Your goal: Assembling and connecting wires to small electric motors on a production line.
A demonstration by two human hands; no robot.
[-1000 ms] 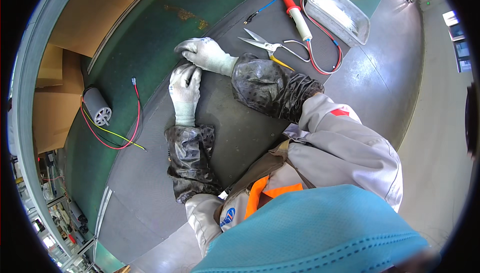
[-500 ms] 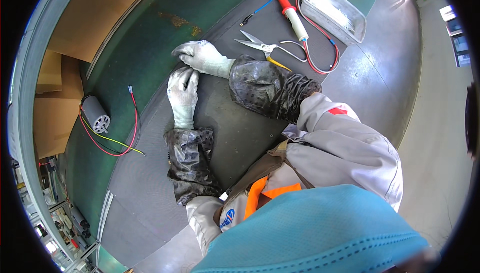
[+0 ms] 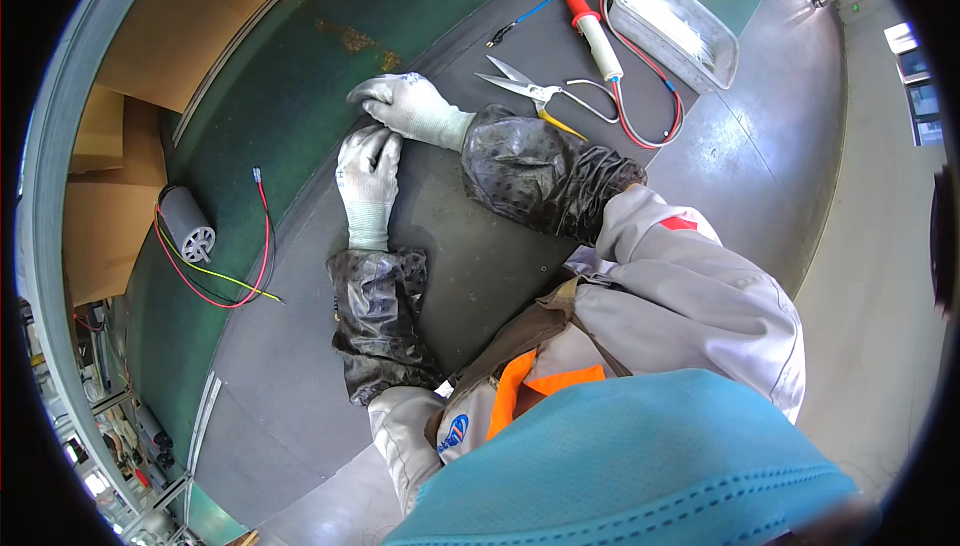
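My left hand [image 3: 368, 168] and my right hand [image 3: 412, 109], in whitish gloves with grey-coated fingers, meet at the far edge of the dark grey mat [image 3: 455, 266]. The right one lies just beyond the left, close against it. Fingers on both are curled and closed; their tips face down, so anything inside them is hidden. To the right of my right hand are scissors [image 3: 540, 94] with spread blades and a yellow-and-white handle. A grey cylindrical motor [image 3: 186, 221] with red, yellow and black wires lies left of my left hand on the green surface [image 3: 290, 96].
Behind the scissors lies a red-and-white handheld probe [image 3: 590, 31] with a looped red-and-white cable. Beside it are a blue lead [image 3: 535, 11] and a clear bin [image 3: 720, 76] of white pieces. Cardboard [image 3: 120, 216] and a metal frame [image 3: 48, 176] border the left side.
The view has shifted slightly. Both hands appear a little higher in it, still together with the fingers curled. Nothing is visibly picked up or put down.
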